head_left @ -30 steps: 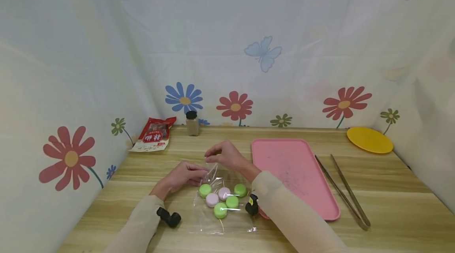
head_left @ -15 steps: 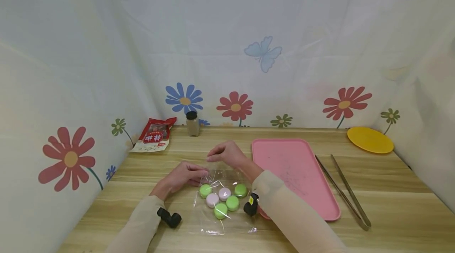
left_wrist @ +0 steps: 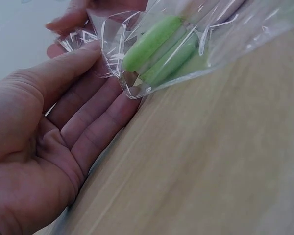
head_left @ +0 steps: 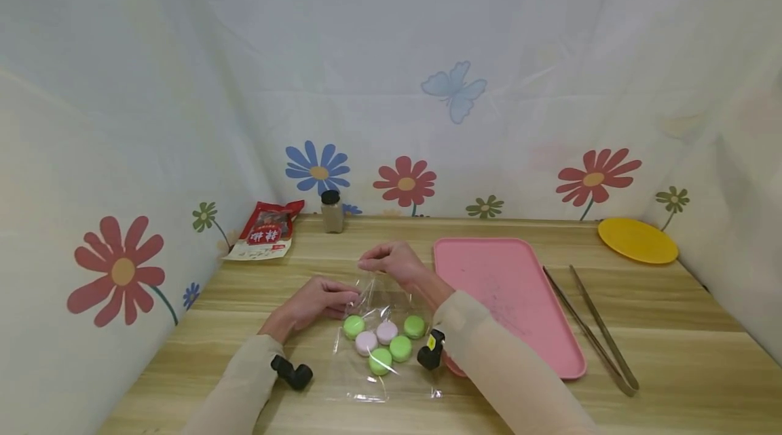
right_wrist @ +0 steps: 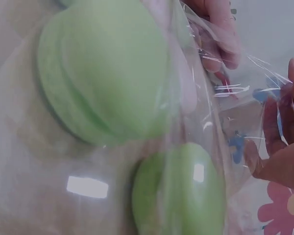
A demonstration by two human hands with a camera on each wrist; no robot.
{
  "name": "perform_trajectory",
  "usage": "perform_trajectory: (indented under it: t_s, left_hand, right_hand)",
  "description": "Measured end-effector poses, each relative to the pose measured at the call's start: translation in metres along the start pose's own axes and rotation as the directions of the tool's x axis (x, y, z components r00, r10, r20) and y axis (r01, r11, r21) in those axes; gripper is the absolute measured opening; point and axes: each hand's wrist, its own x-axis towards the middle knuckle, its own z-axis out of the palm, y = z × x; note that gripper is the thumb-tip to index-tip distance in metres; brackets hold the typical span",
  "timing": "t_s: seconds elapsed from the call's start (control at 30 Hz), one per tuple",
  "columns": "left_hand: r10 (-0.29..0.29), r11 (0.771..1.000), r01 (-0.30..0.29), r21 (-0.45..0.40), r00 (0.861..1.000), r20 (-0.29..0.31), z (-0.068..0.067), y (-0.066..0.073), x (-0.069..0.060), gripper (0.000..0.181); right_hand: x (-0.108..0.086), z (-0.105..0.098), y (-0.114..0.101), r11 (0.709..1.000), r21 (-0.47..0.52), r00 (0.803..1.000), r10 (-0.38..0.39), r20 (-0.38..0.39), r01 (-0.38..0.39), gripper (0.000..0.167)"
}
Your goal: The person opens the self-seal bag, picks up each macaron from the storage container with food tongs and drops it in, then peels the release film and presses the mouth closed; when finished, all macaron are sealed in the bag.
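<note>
A clear plastic bag [head_left: 391, 384] lies on the wooden table with several green macarons [head_left: 380, 361] and two pink macarons [head_left: 366, 343] inside. My left hand [head_left: 318, 300] pinches the bag's far left corner between thumb and fingers; the left wrist view shows the crinkled film [left_wrist: 78, 40] at the thumb tip. Above the bag's far edge, my right hand [head_left: 397, 264] pinches the film, which rises toward its fingertips. In the right wrist view, the right hand [right_wrist: 281, 137] has thumb and fingers at the stretched film, and green macarons [right_wrist: 108, 68] fill the near part.
A pink tray [head_left: 489, 279] stands right of the bag, under the right forearm. Metal tongs [head_left: 601, 336] lie beyond it, with a yellow plate [head_left: 637, 241] at the far right. A red food packet [head_left: 264, 231] and a black-capped jar [head_left: 332, 212] stand at the back left.
My right hand has shifted slightly right. The film below it sank half a second ago and now stands raised again. The left hand has stayed at the corner.
</note>
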Motion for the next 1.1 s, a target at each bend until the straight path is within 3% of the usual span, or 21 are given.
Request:
perform_trajectory:
  t_s: [0.1,0.2,0.3,0.43,0.57,0.67,0.87,0.93,1.0,1.1]
  left_hand:
    - [0.000,1.000,0.000,-0.008,1.000,-0.005,0.002,0.000,0.002,0.043]
    - [0.001,1.000,-0.001,-0.016,1.000,-0.001,0.004,-0.001,0.005,0.039]
    - [0.005,1.000,-0.004,-0.030,1.000,0.013,0.006,-0.002,0.008,0.035]
    - [0.017,0.998,-0.016,-0.059,1.000,0.012,0.006,-0.003,0.009,0.034]
    - [0.019,0.997,-0.020,-0.081,1.000,-0.012,0.007,-0.004,0.008,0.035]
    - [0.020,0.995,-0.021,-0.095,1.000,-0.017,0.009,-0.005,0.008,0.034]
    - [0.021,0.993,-0.021,-0.117,1.000,0.006,0.007,-0.008,0.009,0.031]
    - [0.028,0.994,-0.027,-0.108,1.000,0.006,0.004,-0.007,0.008,0.031]
    - [0.029,0.995,-0.030,-0.096,1.000,-0.004,0.002,-0.007,0.006,0.031]
    - [0.026,0.995,-0.026,-0.100,1.000,-0.007,0.001,-0.006,0.005,0.029]
  right_hand:
    - [-0.001,0.001,0.001,0.999,0.018,0.998,0.027,-0.056,-0.026,0.020]
    - [-0.001,0.002,0.002,0.986,0.144,0.986,0.101,-0.132,-0.081,0.020]
    - [0.001,-0.005,-0.001,0.947,0.306,0.952,0.183,-0.246,-0.103,0.020]
    - [0.003,-0.029,-0.016,0.907,0.418,0.919,0.202,-0.340,-0.044,0.024]
    - [-0.002,-0.069,-0.040,0.837,0.547,0.927,0.188,-0.326,0.023,0.025]
    - [-0.016,-0.113,-0.060,0.778,0.623,0.926,0.173,-0.335,0.080,0.021]
    - [-0.059,-0.203,-0.093,0.720,0.647,0.889,0.093,-0.448,0.250,0.005]
    - [-0.071,-0.222,-0.099,0.729,0.613,0.871,0.048,-0.490,0.305,0.004]
    - [-0.077,-0.232,-0.101,0.776,0.530,0.849,-0.013,-0.528,0.342,0.006]
    - [-0.079,-0.237,-0.094,0.923,0.205,0.808,-0.160,-0.567,0.326,0.019]
